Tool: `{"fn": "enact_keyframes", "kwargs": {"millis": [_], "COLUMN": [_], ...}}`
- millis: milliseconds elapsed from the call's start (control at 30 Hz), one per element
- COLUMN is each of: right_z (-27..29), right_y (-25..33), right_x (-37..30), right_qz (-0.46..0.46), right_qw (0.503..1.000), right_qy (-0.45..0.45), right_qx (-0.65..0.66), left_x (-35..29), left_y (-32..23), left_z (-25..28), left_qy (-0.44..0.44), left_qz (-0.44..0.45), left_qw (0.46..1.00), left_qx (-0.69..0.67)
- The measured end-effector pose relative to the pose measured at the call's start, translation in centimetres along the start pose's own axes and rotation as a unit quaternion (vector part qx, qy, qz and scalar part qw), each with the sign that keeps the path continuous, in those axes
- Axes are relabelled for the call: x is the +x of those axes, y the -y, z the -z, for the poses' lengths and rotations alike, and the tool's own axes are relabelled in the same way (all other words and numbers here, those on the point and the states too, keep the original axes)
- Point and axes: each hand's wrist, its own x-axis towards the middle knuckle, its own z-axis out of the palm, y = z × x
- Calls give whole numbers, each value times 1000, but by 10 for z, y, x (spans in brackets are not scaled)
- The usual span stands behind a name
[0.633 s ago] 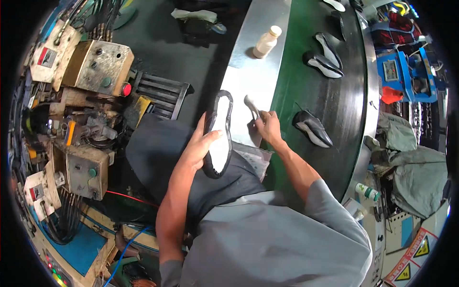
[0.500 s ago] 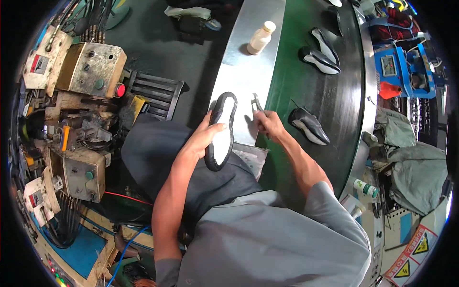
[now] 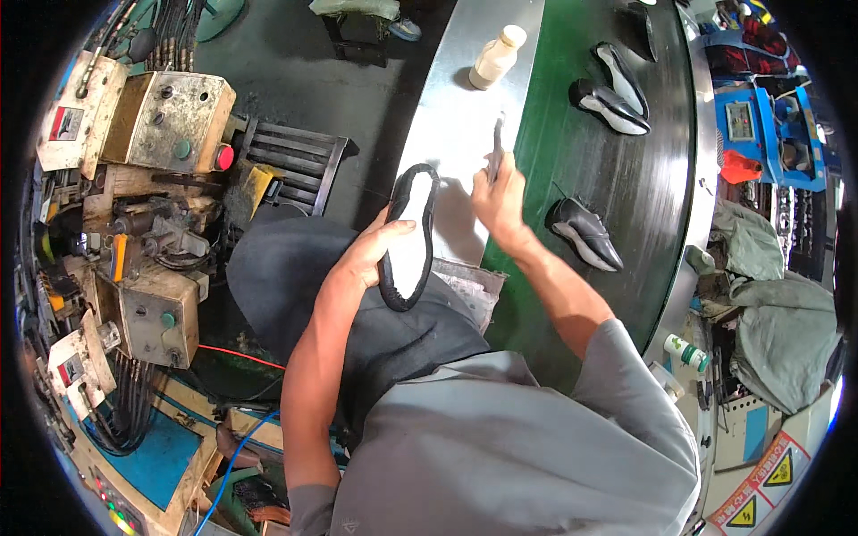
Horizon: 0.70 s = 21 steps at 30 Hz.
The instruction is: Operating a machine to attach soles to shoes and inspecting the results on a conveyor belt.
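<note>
My left hand point(image 3: 368, 253) is closed round a black shoe upper point(image 3: 391, 284), its white bottom turned up and its toe pointing away from me. The thumb presses on the white bottom; the other fingers are hidden behind the shoe. To the right of it, my right hand point(image 3: 500, 204) grips a slim grey metal hand tool point(image 3: 498, 143), whose tip points away from me. I cannot make out its exact kind. Tool and shoe are apart, with the tool above the bright metal ledge point(image 3: 438, 125).
A white-capped bottle point(image 3: 497, 59) stands on the ledge. Black shoes point(image 3: 585, 234) lie on the dark green conveyor belt point(image 3: 536, 313) to the right. Control boxes point(image 3: 165, 121) and machinery line the left, beside a slatted dark stool point(image 3: 290, 165). A blue bin point(image 3: 760, 134) stands far right.
My right hand has lifted and moved slightly away from me, and the tool has swung more upright. My left hand keeps hold of the shoe, nearly in place. The view has shifted a little.
</note>
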Motion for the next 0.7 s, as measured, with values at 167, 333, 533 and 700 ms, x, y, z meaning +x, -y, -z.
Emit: {"fn": "enact_keyframes", "kwargs": {"millis": [167,333,533,700], "right_z": [-20,-44,-36,-37], "right_y": [-26,-45,-46,-62], "right_x": [3,-10,-5,-46], "right_qz": [55,42,32,81], "right_qw": [966,980,978,981], "right_qy": [191,76,153,71], "right_qx": [-169,-179,-140,-162], "left_x": [12,13,-8,-70], "left_y": [17,13,25,2], "left_z": [31,24,41,17], "left_qy": [24,37,22,152], "left_qz": [-10,27,-49,-196], "left_qw": [1000,999,998,957], "left_qx": [-1,-1,-36,-149]}}
